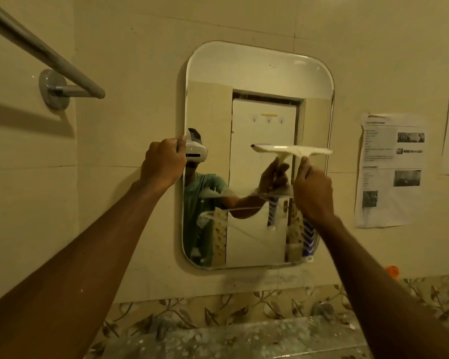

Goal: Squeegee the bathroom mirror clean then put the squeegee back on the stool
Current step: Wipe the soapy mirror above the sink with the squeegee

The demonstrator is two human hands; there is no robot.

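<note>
A rounded rectangular mirror (257, 73) hangs on the tiled wall in front of me. My left hand (163, 164) grips the mirror's left edge at mid height. My right hand (313, 187) is closed around the handle of a white squeegee (293, 150). Its blade lies level against the glass on the right half, about halfway up. Foam streaks and water lines mark the lower glass below the blade. The stool is out of view.
A metal towel bar (44, 51) sticks out from the wall at the upper left. Printed paper sheets (389, 169) are stuck to the wall right of the mirror. A speckled counter (244, 338) with taps lies below, and an orange cap (392, 270) sits at the right.
</note>
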